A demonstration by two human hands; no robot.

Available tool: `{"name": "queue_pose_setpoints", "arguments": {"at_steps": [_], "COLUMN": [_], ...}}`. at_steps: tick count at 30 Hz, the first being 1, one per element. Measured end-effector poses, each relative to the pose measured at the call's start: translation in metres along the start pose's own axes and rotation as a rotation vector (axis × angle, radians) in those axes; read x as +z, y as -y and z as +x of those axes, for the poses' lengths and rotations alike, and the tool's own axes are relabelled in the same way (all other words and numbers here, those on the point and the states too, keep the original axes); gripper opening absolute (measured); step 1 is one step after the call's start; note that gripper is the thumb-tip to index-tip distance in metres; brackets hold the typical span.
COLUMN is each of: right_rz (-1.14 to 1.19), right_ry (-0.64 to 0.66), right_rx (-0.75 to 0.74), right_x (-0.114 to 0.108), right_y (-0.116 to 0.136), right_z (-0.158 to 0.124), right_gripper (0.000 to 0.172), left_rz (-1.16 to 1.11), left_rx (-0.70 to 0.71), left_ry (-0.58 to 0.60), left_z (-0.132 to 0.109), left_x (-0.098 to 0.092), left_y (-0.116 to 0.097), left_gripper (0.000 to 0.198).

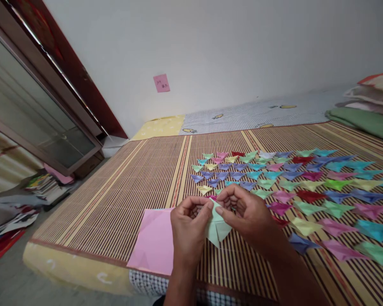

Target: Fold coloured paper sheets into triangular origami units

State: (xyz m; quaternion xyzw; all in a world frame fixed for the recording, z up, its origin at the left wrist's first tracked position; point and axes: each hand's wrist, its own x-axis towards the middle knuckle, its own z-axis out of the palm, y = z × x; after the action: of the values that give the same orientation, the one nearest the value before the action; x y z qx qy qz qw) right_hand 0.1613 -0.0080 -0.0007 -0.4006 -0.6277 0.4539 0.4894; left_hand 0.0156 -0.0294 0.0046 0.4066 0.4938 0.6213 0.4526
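Both of my hands pinch a folded pale green paper just above the striped bamboo mat. My left hand grips its left side with thumb and fingers closed. On the paper's upper right edge, my right hand has its fingertips pressed together. A stack of pink square paper sheets lies flat on the mat just left of my left hand.
Many folded paper shapes in several colours lie in rows across the mat to the right and beyond my hands. Pillows and a green blanket sit at the far right. A pink note sticks to the wall. Books lie on the floor at left.
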Motion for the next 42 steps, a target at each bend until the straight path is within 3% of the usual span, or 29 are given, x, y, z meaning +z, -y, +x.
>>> {"name": "queue_pose_setpoints", "arguments": {"at_steps": [5,8,11,22,26,31,37,42], "right_rz": [0.074,0.081,0.001,-0.038,0.047,0.077,0.140,0.149], "right_ry": [0.048,0.145,0.223,0.303,0.260,0.171,0.027,0.035], "right_rx": [0.058,0.105,0.098,0.091,0.097,0.103,0.120,0.093], "right_x": [-0.003,-0.004,-0.003,-0.013,-0.007,-0.001,-0.009,-0.010], "right_y": [-0.001,-0.004,-0.008,-0.010,-0.011,-0.010,-0.011,-0.015], "right_z": [0.001,0.002,0.002,0.001,0.001,0.002,0.003,0.003], "right_gripper": [0.018,0.011,0.020,0.037,0.022,0.028,0.025,0.025], "left_rz": [-0.061,-0.103,-0.117,-0.115,-0.081,-0.106,-0.120,-0.117], "left_rx": [0.004,-0.006,-0.006,-0.016,-0.004,-0.034,-0.169,-0.138], "left_ry": [0.032,0.025,-0.007,0.015,0.070,0.122,0.278,0.280], "left_z": [0.002,0.004,0.005,0.010,0.008,0.010,0.008,0.004], "left_x": [-0.002,-0.004,-0.005,-0.014,-0.010,-0.011,-0.012,-0.010], "left_y": [0.001,0.003,0.004,0.007,0.004,0.004,0.007,0.009], "left_gripper": [0.025,0.029,0.030,0.031,0.026,0.030,0.026,0.021]}}
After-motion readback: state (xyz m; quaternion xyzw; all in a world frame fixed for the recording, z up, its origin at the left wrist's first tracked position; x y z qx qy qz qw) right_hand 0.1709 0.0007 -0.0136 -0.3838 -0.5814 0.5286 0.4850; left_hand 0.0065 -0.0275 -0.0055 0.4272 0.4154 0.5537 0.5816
